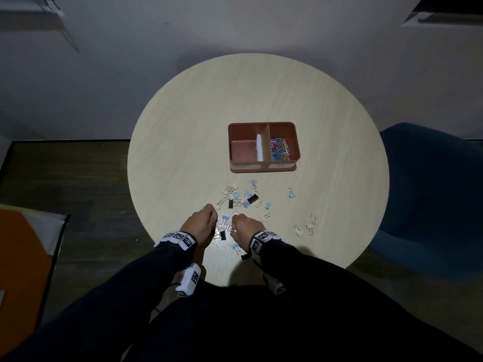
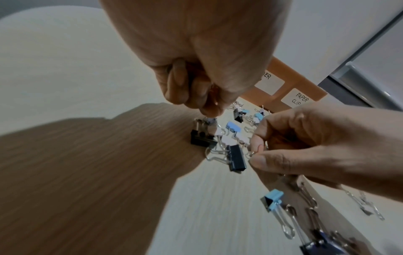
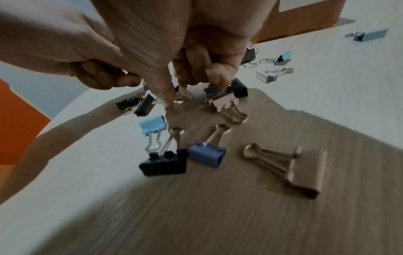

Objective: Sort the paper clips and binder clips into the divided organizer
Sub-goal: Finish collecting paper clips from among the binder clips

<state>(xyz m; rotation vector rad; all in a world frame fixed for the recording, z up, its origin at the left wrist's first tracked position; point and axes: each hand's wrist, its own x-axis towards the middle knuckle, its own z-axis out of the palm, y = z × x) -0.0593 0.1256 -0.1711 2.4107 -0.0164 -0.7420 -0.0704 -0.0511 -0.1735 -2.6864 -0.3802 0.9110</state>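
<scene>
A brown divided organizer [image 1: 263, 167] stands mid-table; its right compartment holds coloured paper clips [image 1: 280, 149], and the left one, labelled for binder clips, looks bare. Binder clips [image 1: 241, 198] in black, blue, pink and purple lie scattered between it and me. My left hand [image 1: 212, 213] hovers over the near cluster with fingers curled, a bit of clip wire glinting between thumb and fingers [image 2: 214, 94]. My right hand [image 1: 234, 226] is beside it, thumb and forefinger pinching a binder clip's wire handle [image 2: 250, 154] next to a black clip [image 2: 236, 158].
More binder clips lie under my right wrist: light blue [image 3: 152, 126], black [image 3: 163, 163], purple [image 3: 207, 154], pink [image 3: 307, 170]. Stray clips sit further right [image 1: 292, 193]. The round table [image 1: 183, 126] ends just under my wrists. A blue chair [image 1: 431, 192] stands at the right.
</scene>
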